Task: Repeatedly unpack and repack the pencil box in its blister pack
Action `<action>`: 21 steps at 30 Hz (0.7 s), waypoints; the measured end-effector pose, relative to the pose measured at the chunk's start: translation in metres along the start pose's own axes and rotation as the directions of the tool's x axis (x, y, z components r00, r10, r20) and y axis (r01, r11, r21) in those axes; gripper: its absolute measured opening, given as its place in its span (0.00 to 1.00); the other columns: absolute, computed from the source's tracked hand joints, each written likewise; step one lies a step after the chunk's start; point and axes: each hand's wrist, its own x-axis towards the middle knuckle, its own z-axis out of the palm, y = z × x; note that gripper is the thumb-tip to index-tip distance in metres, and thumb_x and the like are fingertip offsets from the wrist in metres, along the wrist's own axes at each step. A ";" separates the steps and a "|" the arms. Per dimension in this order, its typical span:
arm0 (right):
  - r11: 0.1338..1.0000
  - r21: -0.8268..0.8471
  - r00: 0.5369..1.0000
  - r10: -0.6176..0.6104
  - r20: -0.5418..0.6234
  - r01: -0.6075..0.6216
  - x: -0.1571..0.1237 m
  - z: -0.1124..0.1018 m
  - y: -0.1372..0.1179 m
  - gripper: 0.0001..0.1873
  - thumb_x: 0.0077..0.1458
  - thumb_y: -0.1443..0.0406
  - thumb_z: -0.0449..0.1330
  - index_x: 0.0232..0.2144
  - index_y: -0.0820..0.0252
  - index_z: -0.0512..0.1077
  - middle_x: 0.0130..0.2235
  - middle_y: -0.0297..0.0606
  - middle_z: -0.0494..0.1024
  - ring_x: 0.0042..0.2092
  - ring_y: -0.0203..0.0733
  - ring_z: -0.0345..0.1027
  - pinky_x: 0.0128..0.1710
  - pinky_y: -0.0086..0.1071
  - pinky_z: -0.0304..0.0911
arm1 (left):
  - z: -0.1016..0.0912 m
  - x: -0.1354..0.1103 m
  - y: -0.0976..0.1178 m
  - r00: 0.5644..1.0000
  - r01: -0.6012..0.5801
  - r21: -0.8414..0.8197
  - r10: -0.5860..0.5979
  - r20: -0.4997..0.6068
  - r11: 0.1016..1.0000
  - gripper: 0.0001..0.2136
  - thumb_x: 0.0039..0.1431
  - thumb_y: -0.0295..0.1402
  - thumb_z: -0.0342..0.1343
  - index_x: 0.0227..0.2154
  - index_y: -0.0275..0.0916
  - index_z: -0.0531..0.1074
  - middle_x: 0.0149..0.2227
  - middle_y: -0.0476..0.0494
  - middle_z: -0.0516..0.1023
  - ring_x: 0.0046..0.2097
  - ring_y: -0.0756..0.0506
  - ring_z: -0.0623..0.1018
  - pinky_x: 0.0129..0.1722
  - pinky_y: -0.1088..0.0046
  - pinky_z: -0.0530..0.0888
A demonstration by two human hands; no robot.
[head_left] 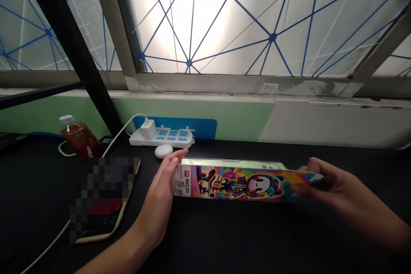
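Note:
A colourful pencil box (237, 183), printed with a cartoon figure and the words "PENCIL BOX", is held level a little above the black table, its long printed side facing me. A pale, clear-looking part shows along its top edge. Against the box's left end is my left hand (162, 192), fingers fairly straight and partly hidden behind that end. My right hand (327, 184) pinches the coloured right end, thumb in front and the fingers behind. The pale part stops short of this right tip.
Left of the box lies a phone (105, 205) with a blurred screen. Behind are a white power strip (173, 137) with a charger (148, 129), a small white case (163, 151) and a bottle of reddish drink (80, 137). A black post (70, 43) rises at left.

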 end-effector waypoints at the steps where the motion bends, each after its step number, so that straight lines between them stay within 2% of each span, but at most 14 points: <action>1: 0.999 -0.018 0.999 -0.040 -0.018 0.039 -0.002 -0.001 0.003 0.34 0.47 0.32 0.62 0.21 0.52 0.61 0.30 0.41 0.79 0.32 0.51 0.75 0.27 0.37 0.73 | -0.002 0.000 0.000 1.000 -0.011 0.012 0.011 0.019 1.000 0.21 0.72 0.52 0.47 0.58 0.47 0.71 0.63 0.47 0.74 0.66 0.37 0.70 0.60 0.64 0.69; 3: 0.996 -0.006 0.996 -0.089 -0.009 0.089 -0.004 -0.003 0.009 0.28 0.51 0.38 0.65 0.22 0.52 0.65 0.33 0.40 0.80 0.32 0.49 0.74 0.27 0.36 0.70 | -0.005 0.000 0.002 0.999 -0.024 0.040 0.022 0.036 0.999 0.19 0.73 0.51 0.47 0.54 0.47 0.74 0.63 0.47 0.73 0.66 0.36 0.70 0.63 0.59 0.65; 5: 0.985 -0.061 0.987 -0.159 0.022 0.160 -0.005 -0.003 0.011 0.25 0.55 0.43 0.65 0.22 0.53 0.65 0.34 0.39 0.81 0.31 0.46 0.74 0.28 0.34 0.68 | -0.007 0.001 0.004 0.998 -0.038 0.091 0.032 0.062 0.995 0.15 0.72 0.47 0.48 0.44 0.46 0.76 0.65 0.47 0.72 0.67 0.35 0.68 0.66 0.54 0.60; 7: 0.966 -0.118 0.970 -0.220 0.102 0.232 -0.004 -0.004 0.010 0.22 0.58 0.47 0.64 0.23 0.53 0.65 0.33 0.38 0.80 0.31 0.46 0.73 0.29 0.34 0.69 | -0.008 0.002 0.006 0.991 -0.058 0.199 0.033 0.129 0.978 0.10 0.69 0.42 0.52 0.36 0.45 0.75 0.66 0.46 0.71 0.70 0.34 0.63 0.68 0.52 0.56; 8: 0.955 -0.141 0.959 -0.242 0.147 0.262 -0.004 -0.004 0.009 0.20 0.58 0.49 0.63 0.24 0.53 0.66 0.33 0.38 0.80 0.31 0.46 0.74 0.29 0.35 0.70 | -0.008 0.003 0.006 0.984 -0.075 0.267 0.027 0.177 0.961 0.08 0.67 0.41 0.54 0.36 0.45 0.75 0.67 0.45 0.71 0.71 0.34 0.62 0.68 0.52 0.57; 10: 0.939 -0.172 0.940 -0.255 0.229 0.296 -0.002 -0.005 0.011 0.13 0.59 0.52 0.62 0.30 0.52 0.70 0.36 0.39 0.81 0.35 0.50 0.76 0.32 0.36 0.73 | -0.009 0.002 0.005 0.960 -0.110 0.390 -0.004 0.281 0.914 0.07 0.63 0.40 0.59 0.41 0.45 0.76 0.70 0.42 0.65 0.71 0.32 0.61 0.66 0.52 0.61; 12: 0.933 -0.197 0.931 -0.242 0.273 0.301 -0.001 -0.008 0.016 0.11 0.59 0.53 0.62 0.39 0.52 0.73 0.42 0.40 0.82 0.42 0.54 0.78 0.38 0.37 0.76 | -0.010 0.000 0.001 0.922 -0.134 0.459 -0.059 0.382 0.878 0.15 0.61 0.41 0.62 0.50 0.47 0.74 0.75 0.41 0.52 0.71 0.30 0.62 0.63 0.53 0.67; 14: 0.928 -0.227 0.920 -0.214 0.328 0.297 -0.002 -0.010 0.025 0.16 0.60 0.54 0.62 0.47 0.52 0.74 0.49 0.42 0.80 0.49 0.55 0.77 0.46 0.38 0.76 | -0.010 -0.003 -0.003 0.892 -0.149 0.525 -0.115 0.438 0.838 0.23 0.59 0.39 0.63 0.57 0.48 0.70 0.77 0.41 0.43 0.71 0.30 0.62 0.61 0.52 0.70; 15: 0.923 -0.247 0.915 -0.198 0.351 0.295 -0.003 -0.010 0.030 0.20 0.59 0.53 0.64 0.50 0.52 0.73 0.53 0.43 0.79 0.52 0.56 0.76 0.49 0.38 0.75 | -0.010 -0.005 -0.005 0.886 -0.168 0.570 -0.131 0.446 0.804 0.25 0.59 0.36 0.63 0.60 0.50 0.68 0.78 0.42 0.41 0.72 0.30 0.60 0.62 0.51 0.69; 17: 0.913 -0.294 0.910 -0.159 0.382 0.283 -0.005 -0.010 0.039 0.30 0.53 0.50 0.69 0.55 0.52 0.73 0.60 0.45 0.74 0.58 0.59 0.72 0.55 0.41 0.72 | -0.010 -0.007 -0.008 0.888 -0.230 0.666 -0.127 0.442 0.709 0.30 0.56 0.30 0.61 0.62 0.51 0.65 0.77 0.42 0.42 0.74 0.32 0.54 0.66 0.49 0.64; 19: 0.908 -0.330 0.916 -0.121 0.383 0.258 -0.008 -0.009 0.044 0.39 0.45 0.46 0.74 0.57 0.52 0.73 0.66 0.46 0.68 0.62 0.64 0.68 0.57 0.43 0.72 | -0.010 -0.008 -0.010 0.890 -0.296 0.735 -0.104 0.444 0.609 0.34 0.53 0.25 0.60 0.64 0.51 0.64 0.76 0.41 0.47 0.75 0.34 0.51 0.68 0.49 0.60; 21: 0.920 -0.320 0.920 -0.095 0.381 0.228 -0.009 -0.007 0.044 0.37 0.45 0.45 0.74 0.55 0.50 0.75 0.66 0.44 0.69 0.61 0.64 0.70 0.55 0.43 0.73 | -0.011 -0.007 -0.010 0.877 -0.351 0.762 -0.094 0.472 0.544 0.36 0.51 0.24 0.60 0.65 0.49 0.63 0.74 0.37 0.50 0.74 0.34 0.54 0.68 0.50 0.62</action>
